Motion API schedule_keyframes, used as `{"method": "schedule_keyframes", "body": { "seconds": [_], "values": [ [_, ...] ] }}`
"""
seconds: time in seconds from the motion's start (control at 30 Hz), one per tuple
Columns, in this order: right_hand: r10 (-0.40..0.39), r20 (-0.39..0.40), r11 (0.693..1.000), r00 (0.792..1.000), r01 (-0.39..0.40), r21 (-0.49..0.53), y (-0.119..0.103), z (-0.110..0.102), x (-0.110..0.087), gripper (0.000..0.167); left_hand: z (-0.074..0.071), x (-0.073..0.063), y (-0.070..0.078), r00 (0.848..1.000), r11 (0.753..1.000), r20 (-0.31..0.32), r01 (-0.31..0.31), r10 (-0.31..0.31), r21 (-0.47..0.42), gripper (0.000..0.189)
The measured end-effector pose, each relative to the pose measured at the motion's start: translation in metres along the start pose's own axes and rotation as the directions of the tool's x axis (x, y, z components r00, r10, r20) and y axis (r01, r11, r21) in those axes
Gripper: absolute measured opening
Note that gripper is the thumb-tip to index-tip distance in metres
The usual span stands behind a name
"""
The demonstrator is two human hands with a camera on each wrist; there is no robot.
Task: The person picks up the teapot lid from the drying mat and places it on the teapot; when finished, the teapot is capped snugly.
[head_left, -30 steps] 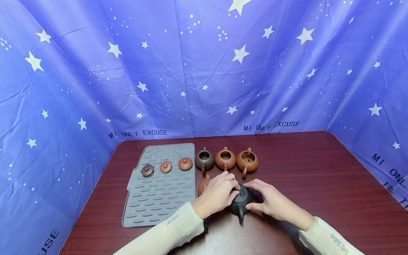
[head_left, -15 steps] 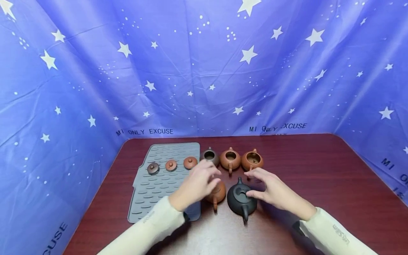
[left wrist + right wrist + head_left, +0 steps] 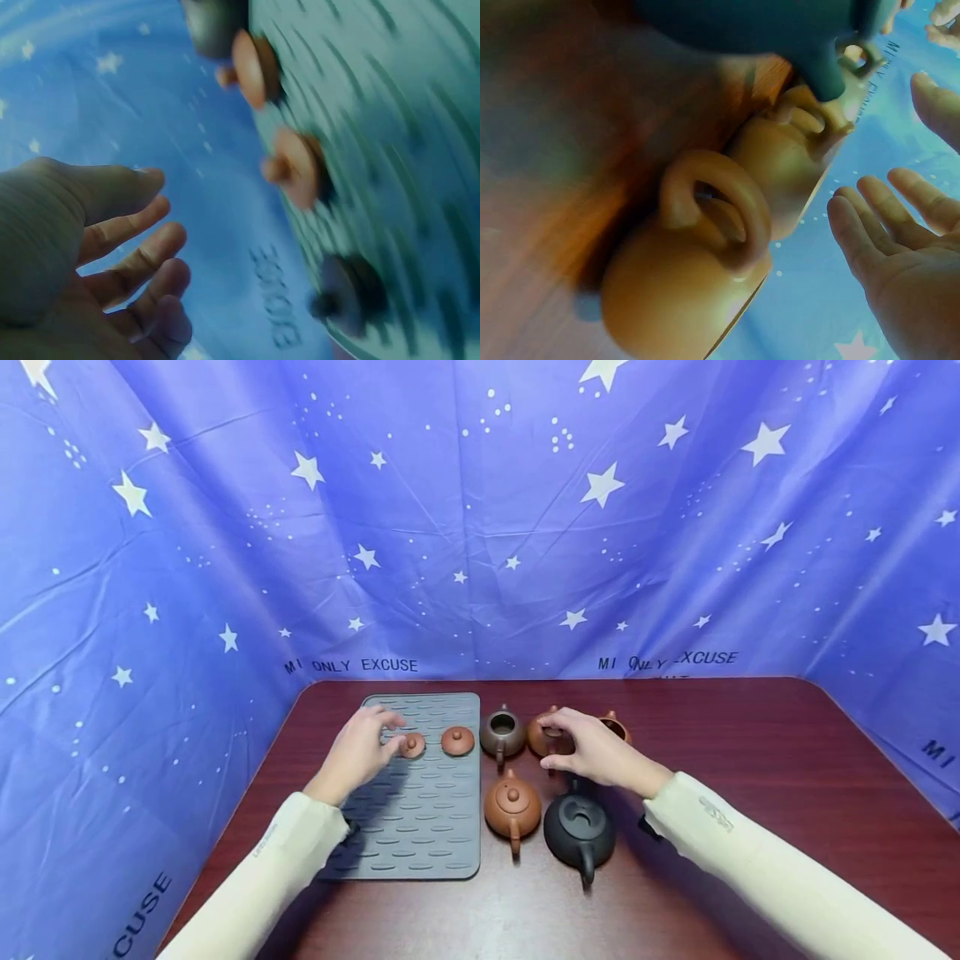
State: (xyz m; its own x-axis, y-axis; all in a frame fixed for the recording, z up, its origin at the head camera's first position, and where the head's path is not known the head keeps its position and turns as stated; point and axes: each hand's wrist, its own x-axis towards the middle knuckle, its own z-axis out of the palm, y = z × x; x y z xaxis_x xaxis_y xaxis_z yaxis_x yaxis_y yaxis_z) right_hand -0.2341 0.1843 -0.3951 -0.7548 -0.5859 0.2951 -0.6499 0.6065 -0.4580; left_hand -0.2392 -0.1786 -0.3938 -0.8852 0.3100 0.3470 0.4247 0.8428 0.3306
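My left hand (image 3: 356, 753) hovers over the grey mat (image 3: 405, 827) with relaxed, slightly bent fingers and nothing in them. It hides the dark brown lid (image 3: 349, 295) in the head view; the left wrist view shows that lid apart from the fingers. Two orange-brown lids, the small lid (image 3: 412, 745) and the larger lid (image 3: 457, 741), lie to its right. Above the back row hangs my right hand (image 3: 600, 752), fingers loosely spread and holding nothing, partly covering the middle orange teapot (image 3: 540, 737) and the right orange teapot (image 3: 617, 727). Both lack lids.
A lidless dark brown teapot (image 3: 502, 732) stands beside the mat's right edge. In front are a lidded orange teapot (image 3: 513, 810) and a black teapot (image 3: 579, 827) with its lid on. A starry blue curtain (image 3: 480, 527) surrounds the dark red table (image 3: 712, 735).
Both hands have come off the black teapot. The left hand has moved left to over the mat, while the right has moved up toward the back row. The head view has shifted slightly.
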Motion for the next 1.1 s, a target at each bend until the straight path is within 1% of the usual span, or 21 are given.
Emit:
{"method": "schedule_keyframes", "body": {
  "seconds": [0.07,0.17,0.27,0.37,0.5,0.6,0.87,1.1],
  "values": [
    [0.013,0.011,1.0,1.0,-0.013,-0.007,0.002,0.001,0.01,0.054,-0.001,0.0,-0.012,0.999,0.999,0.028,0.045,-0.045,0.009,0.022],
    [0.045,0.022,0.999,0.999,-0.044,-0.017,0.005,0.002,0.024,0.053,-0.002,-0.001,-0.025,0.993,0.995,0.065,0.101,-0.103,0.022,0.024],
    [0.074,0.042,0.996,0.996,-0.072,-0.049,0.006,0.006,0.036,0.053,-0.003,-0.002,-0.032,0.984,0.988,0.099,0.148,-0.151,0.043,0.026],
    [0.095,0.075,0.993,0.993,-0.089,-0.074,0.006,0.01,0.047,0.054,-0.003,-0.002,-0.035,0.974,0.981,0.128,0.181,-0.188,0.063,0.023],
    [0.137,0.118,0.987,0.983,-0.126,-0.094,0.005,0.016,0.057,0.057,-0.001,-0.003,-0.037,0.966,0.977,0.148,0.204,-0.212,0.068,0.017],
    [0.159,0.137,0.985,0.978,-0.147,-0.094,0.005,0.02,0.062,0.059,0.002,-0.005,-0.04,0.965,0.975,0.146,0.213,-0.219,0.062,0.014],
    [0.161,0.13,0.983,0.978,-0.146,-0.114,0.009,0.027,0.067,0.057,0.009,-0.007,-0.048,0.96,0.97,0.139,0.237,-0.243,0.06,0.011],
    [0.175,0.137,0.98,0.975,-0.16,-0.116,0.009,0.03,0.072,0.054,0.009,-0.008,-0.051,0.959,0.968,0.14,0.241,-0.248,0.062,0.008]
  ]
}}
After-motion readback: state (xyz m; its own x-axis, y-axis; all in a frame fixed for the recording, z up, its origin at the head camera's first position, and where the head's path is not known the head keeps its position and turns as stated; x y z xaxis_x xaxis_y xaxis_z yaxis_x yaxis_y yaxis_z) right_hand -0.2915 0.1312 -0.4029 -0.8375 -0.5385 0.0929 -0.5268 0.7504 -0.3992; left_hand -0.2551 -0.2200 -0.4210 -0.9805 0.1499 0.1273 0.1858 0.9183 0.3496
